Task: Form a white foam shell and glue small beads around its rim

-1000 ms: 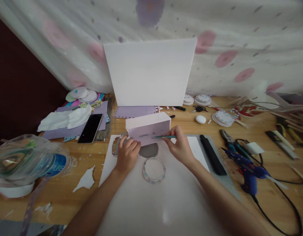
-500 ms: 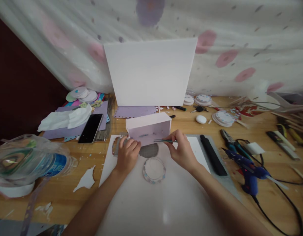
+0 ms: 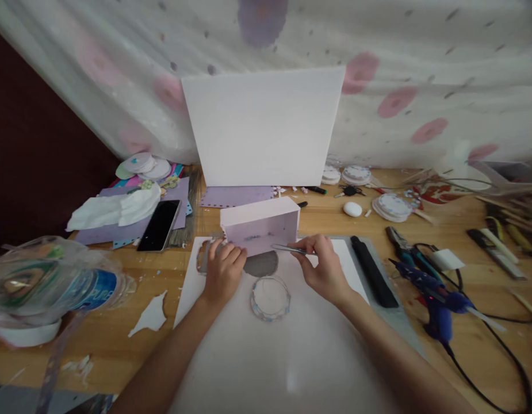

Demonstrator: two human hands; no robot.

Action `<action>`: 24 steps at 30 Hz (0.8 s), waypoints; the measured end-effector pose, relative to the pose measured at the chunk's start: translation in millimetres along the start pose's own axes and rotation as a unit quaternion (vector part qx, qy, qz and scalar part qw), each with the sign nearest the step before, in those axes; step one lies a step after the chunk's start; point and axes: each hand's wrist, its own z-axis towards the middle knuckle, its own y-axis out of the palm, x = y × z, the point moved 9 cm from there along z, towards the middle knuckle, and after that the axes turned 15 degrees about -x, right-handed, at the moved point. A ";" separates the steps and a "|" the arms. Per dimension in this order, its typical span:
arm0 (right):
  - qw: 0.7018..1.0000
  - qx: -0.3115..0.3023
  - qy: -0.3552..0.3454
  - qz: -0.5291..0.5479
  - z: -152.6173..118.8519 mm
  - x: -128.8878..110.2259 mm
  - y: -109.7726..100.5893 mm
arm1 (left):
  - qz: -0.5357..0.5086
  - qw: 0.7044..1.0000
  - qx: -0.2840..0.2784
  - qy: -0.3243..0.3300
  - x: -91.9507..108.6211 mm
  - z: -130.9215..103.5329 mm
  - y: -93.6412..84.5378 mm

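Note:
A pale lilac open-fronted box (image 3: 260, 210) rests tilted at the far edge of the white work sheet, with small decorations along its inside. My left hand (image 3: 225, 265) presses its curled fingers on the box's lower left edge. My right hand (image 3: 321, 267) pinches a pair of tweezers (image 3: 294, 249), whose tips lie at the box's lower front edge; whether anything is between the tips is too small to tell. Beneath the box lies a grey oval piece (image 3: 262, 264), partly covered by the box and my left hand. Nearer to me is a beaded ring (image 3: 270, 299).
A white board (image 3: 266, 129) stands behind the box. At right lie a black tube-shaped case (image 3: 373, 273), pliers (image 3: 406, 250) and a blue glue gun (image 3: 436, 302) with its cable. A phone (image 3: 159, 225), a plastic bottle (image 3: 93, 287) and paper scraps are at left.
My right hand has drawn slightly right and down, away from the box's right corner, and the tweezers have turned in angle. My left hand and the box stay nearly in place.

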 end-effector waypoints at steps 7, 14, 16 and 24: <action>0.996 -0.081 -0.025 -0.014 8.2 -2.3 5.5 | 0.000 1.000 -0.003 0.002 0.4 -0.8 1.0; 0.988 -0.145 -0.054 -0.031 20.5 -9.3 3.2 | 0.005 1.000 0.003 0.001 0.3 -0.6 -0.5; 0.985 -0.158 -0.056 -0.042 21.1 -10.3 4.3 | 0.004 1.000 0.003 0.001 0.6 -0.1 -1.0; 0.984 -0.165 -0.048 -0.039 20.1 -9.5 5.1 | 0.006 1.000 0.003 0.004 0.8 -0.1 -0.7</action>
